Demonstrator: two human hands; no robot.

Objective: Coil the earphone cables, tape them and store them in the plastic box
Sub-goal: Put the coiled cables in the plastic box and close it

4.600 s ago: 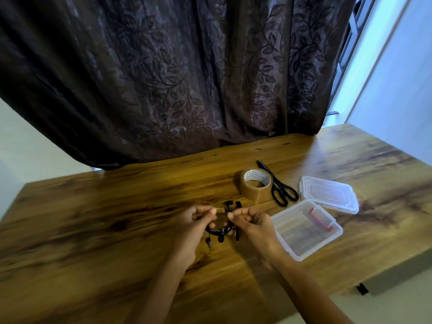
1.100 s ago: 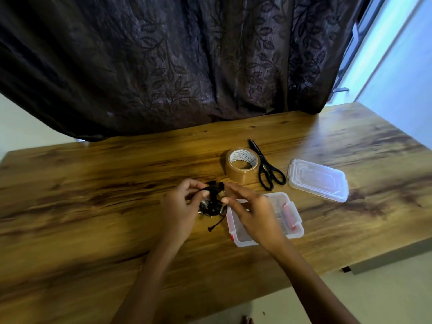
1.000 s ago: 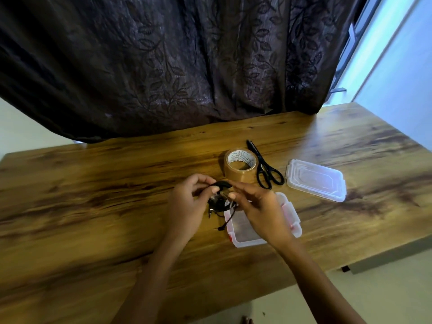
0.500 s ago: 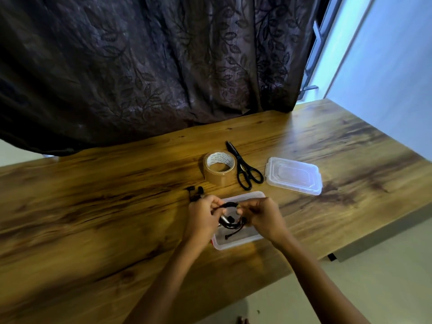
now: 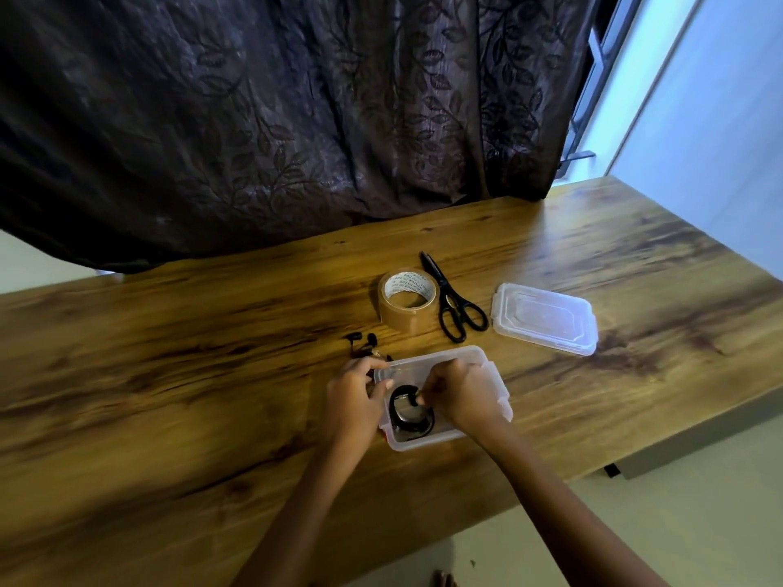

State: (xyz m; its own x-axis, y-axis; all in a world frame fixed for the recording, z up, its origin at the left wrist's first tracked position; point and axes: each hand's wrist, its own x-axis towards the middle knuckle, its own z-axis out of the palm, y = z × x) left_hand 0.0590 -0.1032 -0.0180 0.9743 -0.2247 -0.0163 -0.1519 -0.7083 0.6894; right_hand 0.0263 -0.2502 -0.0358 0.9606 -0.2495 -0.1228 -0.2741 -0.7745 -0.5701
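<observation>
I see one coiled earphone (image 5: pixel 409 410) inside the plastic box (image 5: pixel 495 374), near the front edge of the table (image 5: pixel 169 374). My right hand (image 5: pixel 462 396) pinches it. My left hand (image 5: pixel 354 400) is curled, on what I cannot tell. A second earphone (image 5: pixel 360 345) waits outside. The lid (image 5: pixel 546 317) is off.

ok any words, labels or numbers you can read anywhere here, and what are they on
Tape roll: dark print runs around the inner cardboard core, too small and blurred to read.
Plastic box, lid, scissors: no text visible.
Nothing else in view carries writing.
</observation>
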